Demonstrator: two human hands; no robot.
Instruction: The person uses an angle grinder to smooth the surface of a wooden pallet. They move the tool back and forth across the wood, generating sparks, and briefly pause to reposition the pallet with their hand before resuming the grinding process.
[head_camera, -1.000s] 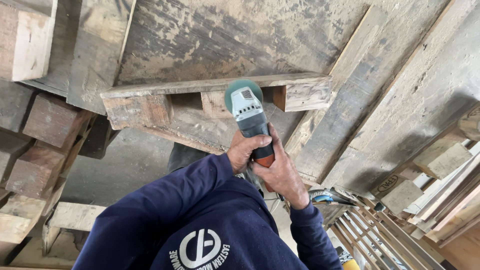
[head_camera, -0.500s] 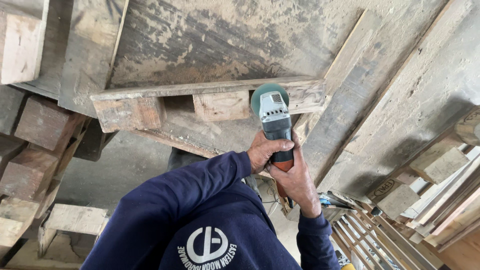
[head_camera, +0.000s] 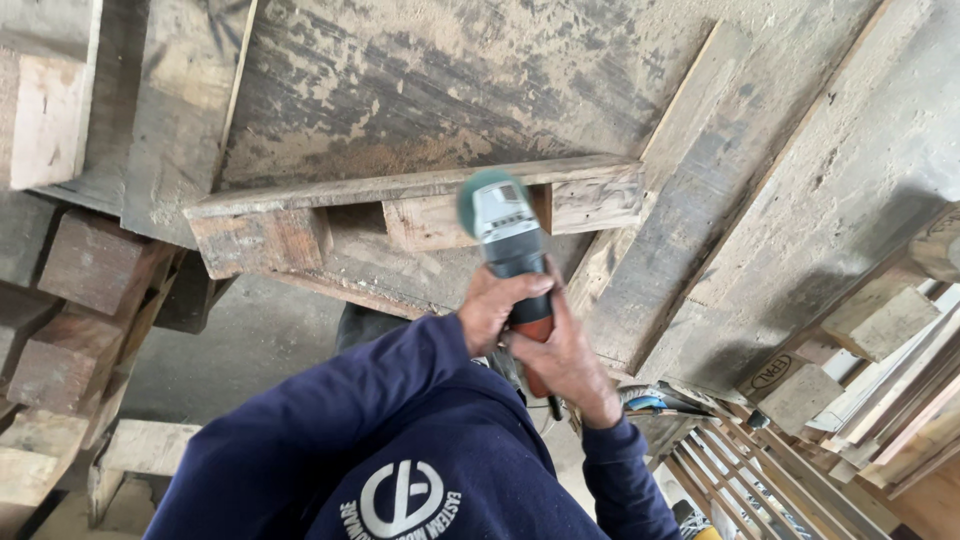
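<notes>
Grinder work fills my view: both my hands grip the angle grinder (head_camera: 510, 250), my left hand (head_camera: 497, 308) clenched around its dark body and my right hand (head_camera: 562, 357) wrapped lower on the orange handle. Its green head sits against the wooden pallet (head_camera: 400, 205), near the middle block (head_camera: 425, 222).

a worn wooden pallet (head_camera: 400, 215) lies on the dusty, scuffed workshop floor (head_camera: 420, 90).
</notes>
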